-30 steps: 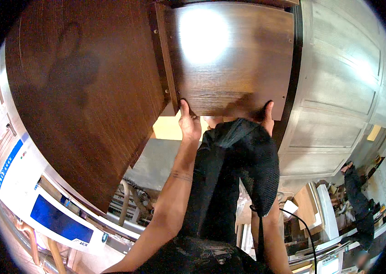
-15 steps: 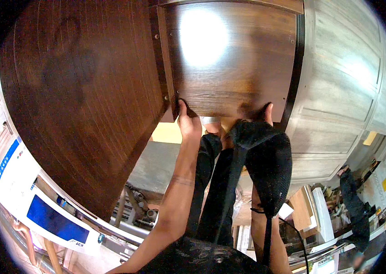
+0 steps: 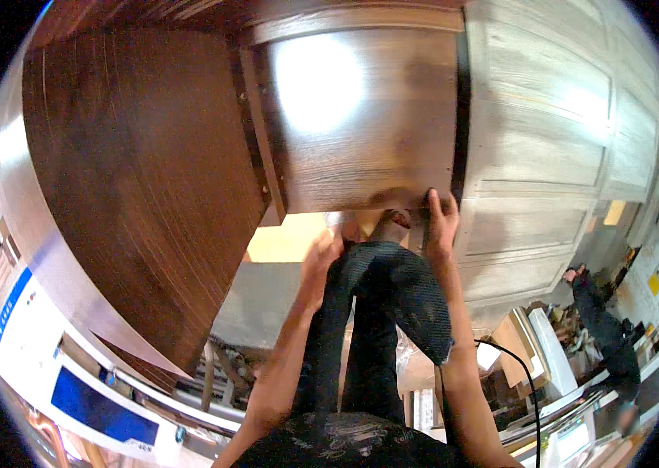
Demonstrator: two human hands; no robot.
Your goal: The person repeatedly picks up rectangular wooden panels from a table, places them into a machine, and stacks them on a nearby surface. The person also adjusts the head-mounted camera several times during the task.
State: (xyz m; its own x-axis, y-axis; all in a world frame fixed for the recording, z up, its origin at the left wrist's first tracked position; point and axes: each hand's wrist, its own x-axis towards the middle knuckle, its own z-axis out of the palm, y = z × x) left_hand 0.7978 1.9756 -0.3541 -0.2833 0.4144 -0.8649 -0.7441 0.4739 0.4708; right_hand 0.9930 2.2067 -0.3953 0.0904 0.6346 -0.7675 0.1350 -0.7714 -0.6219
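Gripping wood panel (image 3: 368, 132) lower edge: right hand (image 3: 440, 222); left hand (image 3: 321, 253) just below, grip unclear.

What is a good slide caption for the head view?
Both hands, left hand and right hand, reach up to the dark wooden panel.

brown wooden panel (image 3: 360, 125), bare.

The wooden panel (image 3: 368, 125) I'm gripping is dark brown, glossy, and flat. It stands upright against a cabinet, glare near its top.
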